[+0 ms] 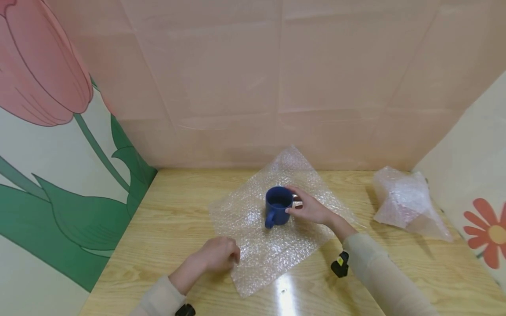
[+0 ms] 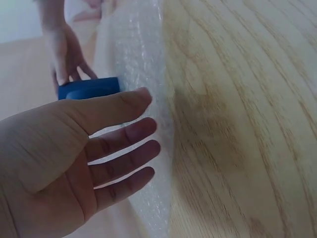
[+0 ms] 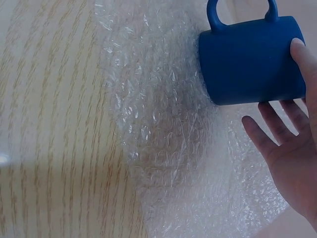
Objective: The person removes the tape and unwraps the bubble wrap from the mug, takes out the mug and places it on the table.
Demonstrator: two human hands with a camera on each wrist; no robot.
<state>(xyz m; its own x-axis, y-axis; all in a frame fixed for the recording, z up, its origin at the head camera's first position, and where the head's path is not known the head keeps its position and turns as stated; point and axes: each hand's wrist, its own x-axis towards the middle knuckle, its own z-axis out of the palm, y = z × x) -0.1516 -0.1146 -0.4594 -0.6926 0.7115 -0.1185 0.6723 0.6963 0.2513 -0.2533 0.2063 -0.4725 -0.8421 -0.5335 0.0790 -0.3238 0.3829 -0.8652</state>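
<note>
A blue mug (image 1: 280, 217) stands upright on a sheet of clear bubble wrap (image 1: 272, 250), its handle toward the front. My right hand (image 1: 310, 208) holds the mug from the right. In the right wrist view, the thumb lies near the rim of the mug (image 3: 252, 64) and fingertips meet its side. My left hand (image 1: 218, 254) is by the sheet's left front edge. The left wrist view shows that hand (image 2: 64, 153) with fingers loosely extended and nothing between them, overlapping the edge of the wrap.
A bundle in bubble wrap (image 1: 407, 202) sits at the right back of the wooden table (image 1: 178, 206). A pink backdrop (image 1: 221, 87) rises behind the table, with flower-patterned panels at both sides.
</note>
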